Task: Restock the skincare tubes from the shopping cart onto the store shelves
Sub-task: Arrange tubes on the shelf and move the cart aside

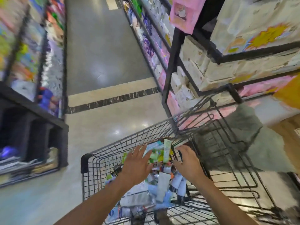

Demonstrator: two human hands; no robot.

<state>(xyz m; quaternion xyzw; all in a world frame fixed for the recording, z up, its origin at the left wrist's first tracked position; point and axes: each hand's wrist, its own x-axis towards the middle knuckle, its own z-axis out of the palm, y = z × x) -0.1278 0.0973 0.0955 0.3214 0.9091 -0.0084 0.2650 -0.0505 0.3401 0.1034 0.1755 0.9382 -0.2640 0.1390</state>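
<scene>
Wire shopping cart (84, 161) stands on glossy floor (100, 54), in an aisle, just beside the right-hand shelves (209, 51). Cart basket holds a loose pile of skincare tubes (160, 187), mostly white and pale blue, lying crosswise over each other; a light green tube (167, 151) stands upright near the far wall of the basket. Floor is grey, then cream, with a dark marbled stripe (113, 99) across it. Right shelves are black-framed, packed with cream boxes (243, 30) and pink packs (181, 12). Left shelf unit (24, 46) carries colourful packs, too blurred to identify.
</scene>
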